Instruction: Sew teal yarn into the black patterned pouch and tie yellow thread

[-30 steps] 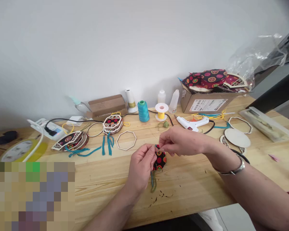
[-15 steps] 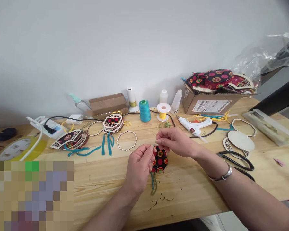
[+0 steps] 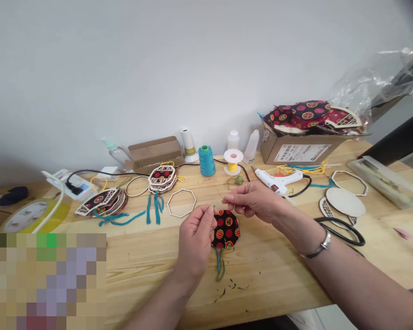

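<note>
A round piece covered in black patterned fabric (image 3: 228, 231) lies on the wooden table, with teal and green cords (image 3: 220, 268) trailing from its lower edge. My left hand (image 3: 200, 228) is closed in a pinch at its upper left, and a bit of teal shows at the fingertips. Just above the piece, my right hand (image 3: 242, 200) has thumb and forefinger pinched together; whatever it holds is too small to make out. A narrow gap separates the two hands.
Behind the hands stand a teal thread cone (image 3: 207, 161), a yellow thread spool (image 3: 233, 162) and a white glue gun (image 3: 278, 180). An octagonal frame (image 3: 181, 203) lies left of centre. A cardboard box of fabric pieces (image 3: 303, 146) stands at the back right. Dark scraps lie near the front edge.
My hands have moved slightly apart, the left one shifting left. More of the fabric piece's upper part now shows between them. The view has shifted slightly.
</note>
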`<state>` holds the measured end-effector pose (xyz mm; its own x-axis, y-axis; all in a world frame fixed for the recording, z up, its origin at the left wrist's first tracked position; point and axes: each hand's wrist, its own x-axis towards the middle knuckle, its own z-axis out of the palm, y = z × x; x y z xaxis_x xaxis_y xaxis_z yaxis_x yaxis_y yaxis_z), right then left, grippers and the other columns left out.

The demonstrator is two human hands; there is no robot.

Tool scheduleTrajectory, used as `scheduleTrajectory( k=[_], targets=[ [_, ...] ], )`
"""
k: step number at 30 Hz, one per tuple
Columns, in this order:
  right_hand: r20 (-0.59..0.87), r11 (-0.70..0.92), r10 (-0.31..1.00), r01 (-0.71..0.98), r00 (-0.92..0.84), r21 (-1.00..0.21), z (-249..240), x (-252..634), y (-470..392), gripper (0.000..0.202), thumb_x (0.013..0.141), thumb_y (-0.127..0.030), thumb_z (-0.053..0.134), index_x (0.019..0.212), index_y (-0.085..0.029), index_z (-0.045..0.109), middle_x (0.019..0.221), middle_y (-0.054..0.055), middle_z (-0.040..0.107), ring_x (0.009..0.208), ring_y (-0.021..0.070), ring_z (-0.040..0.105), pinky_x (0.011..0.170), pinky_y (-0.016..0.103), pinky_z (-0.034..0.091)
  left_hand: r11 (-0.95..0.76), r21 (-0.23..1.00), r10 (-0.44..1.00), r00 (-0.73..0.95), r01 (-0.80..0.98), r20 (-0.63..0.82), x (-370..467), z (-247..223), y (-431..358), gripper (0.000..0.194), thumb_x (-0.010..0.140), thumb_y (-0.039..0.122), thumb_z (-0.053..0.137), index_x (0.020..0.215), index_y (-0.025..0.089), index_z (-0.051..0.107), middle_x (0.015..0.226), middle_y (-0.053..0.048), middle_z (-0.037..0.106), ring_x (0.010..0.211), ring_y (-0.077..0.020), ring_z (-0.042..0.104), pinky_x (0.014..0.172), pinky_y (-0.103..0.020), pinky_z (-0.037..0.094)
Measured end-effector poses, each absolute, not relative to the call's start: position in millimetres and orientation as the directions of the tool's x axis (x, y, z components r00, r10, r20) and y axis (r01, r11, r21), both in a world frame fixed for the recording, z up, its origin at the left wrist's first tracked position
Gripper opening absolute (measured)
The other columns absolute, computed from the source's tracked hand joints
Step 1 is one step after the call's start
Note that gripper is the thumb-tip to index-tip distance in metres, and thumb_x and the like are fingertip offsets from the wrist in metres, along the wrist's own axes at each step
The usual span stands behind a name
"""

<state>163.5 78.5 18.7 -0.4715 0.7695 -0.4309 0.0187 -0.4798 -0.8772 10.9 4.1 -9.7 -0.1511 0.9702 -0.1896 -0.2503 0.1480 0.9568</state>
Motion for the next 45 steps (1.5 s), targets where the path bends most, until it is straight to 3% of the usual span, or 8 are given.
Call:
scheduleTrajectory(
  k=[8, 19, 24, 27, 29, 36, 42, 45],
  targets=[
    [-0.461, -0.579, 0.745, -0.126, -0.482, -0.805, 13.1, 152.4, 70.8, 0.034, 0.047, -0.03, 0.082, 0.073, -0.012, 0.069, 0.051, -0.003, 0.054, 0.044, 0.0026, 0.036, 0.038, 0.018, 0.014, 0.161, 0.971, 0.971, -0.148, -0.176, -0.187, 11.7, -9.3, 3.6, 0.022, 0.08, 0.039, 0.057, 0.08, 0.017, 0.06, 0.057, 0.006, 0.043, 0.045, -0.0032, 0.03, 0.04, -0.016, 0.023],
    [-0.353, -0.434, 0.856, -0.154, -0.377, -0.888, 7.8, 149.3, 70.5, 0.028, 0.053, -0.034, 0.079, 0.06, -0.013, 0.061, 0.047, -0.006, 0.045, 0.044, 0.0032, 0.032, 0.041, 0.019, 0.02, 0.152, 0.976, 0.973, -0.148, -0.154, -0.175, 14.3, -6.1, 3.8, 0.023, 0.079, 0.039, 0.057, 0.075, 0.016, 0.061, 0.053, 0.005, 0.045, 0.045, -0.0057, 0.032, 0.041, -0.018, 0.023],
    [-0.059, -0.061, 0.883, 0.012, -0.465, -0.998, 17.3, 155.6, 67.7, 0.016, 0.062, -0.032, 0.075, 0.064, -0.017, 0.069, 0.063, -0.002, 0.053, 0.06, 0.0085, 0.046, 0.057, 0.024, 0.039, 0.132, 0.969, 0.964, -0.202, -0.208, -0.174, 10.4, -6.8, 9.7, 0.025, 0.079, 0.039, 0.058, 0.082, 0.016, 0.064, 0.045, 0.007, 0.039, 0.041, -0.0055, 0.026, 0.04, -0.018, 0.021],
    [0.124, 0.228, 0.716, 0.063, -0.687, -0.972, 22.6, 158.8, 63.4, 0.006, 0.066, -0.026, 0.074, 0.069, -0.021, 0.073, 0.069, -0.001, 0.051, 0.07, 0.0106, 0.049, 0.065, 0.025, 0.041, 0.167, 0.931, 0.958, -0.17, -0.325, -0.231, 10.0, -6.1, 11.9, 0.022, 0.077, 0.037, 0.061, 0.08, 0.015, 0.064, 0.047, 0.007, 0.042, 0.04, -0.0044, 0.024, 0.039, -0.018, 0.017],
    [0.163, 0.301, 0.658, 0.059, -0.735, -0.952, 22.8, 157.9, 61.3, 0.003, 0.07, -0.023, 0.071, 0.072, -0.022, 0.073, 0.07, -0.001, 0.049, 0.071, 0.0105, 0.049, 0.066, 0.025, 0.04, 0.188, 0.908, 0.956, -0.141, -0.374, -0.256, 10.8, -5.4, 11.7, 0.02, 0.076, 0.035, 0.063, 0.077, 0.015, 0.063, 0.051, 0.005, 0.048, 0.04, -0.0037, 0.026, 0.039, -0.018, 0.017],
    [0.257, 0.309, 0.85, 0.04, -0.46, -0.95, 9.2, 145.8, 61.8, 0.005, 0.068, -0.026, 0.073, 0.068, -0.02, 0.072, 0.065, -0.002, 0.044, 0.066, 0.01, 0.044, 0.062, 0.025, 0.038, 0.186, 0.921, 0.964, -0.116, -0.343, -0.238, 13.2, -5.2, 8.3, 0.021, 0.076, 0.032, 0.063, 0.067, 0.014, 0.059, 0.044, 0.008, 0.037, 0.04, -0.0036, 0.024, 0.04, -0.018, 0.017],
    [0.252, 0.296, 0.889, 0.062, -0.382, -0.953, 4.8, 141.4, 59.4, 0.005, 0.069, -0.026, 0.072, 0.07, -0.02, 0.071, 0.067, -0.002, 0.046, 0.065, 0.0097, 0.045, 0.06, 0.024, 0.04, 0.178, 0.931, 0.969, -0.108, -0.318, -0.222, 13.6, -2.7, 6.9, 0.019, 0.077, 0.03, 0.06, 0.07, 0.013, 0.06, 0.05, 0.004, 0.05, 0.041, -0.004, 0.03, 0.041, -0.019, 0.02],
    [0.25, 0.294, 0.899, 0.074, -0.36, -0.953, 4.3, 141.0, 59.7, 0.01, 0.069, -0.029, 0.072, 0.068, -0.019, 0.069, 0.066, -0.001, 0.047, 0.064, 0.0096, 0.045, 0.061, 0.024, 0.04, 0.179, 0.925, 0.97, -0.1, -0.335, -0.224, 14.6, -1.5, 6.9, 0.021, 0.078, 0.03, 0.059, 0.066, 0.014, 0.056, 0.049, 0.005, 0.047, 0.042, -0.0045, 0.031, 0.04, -0.018, 0.02]
  ],
)
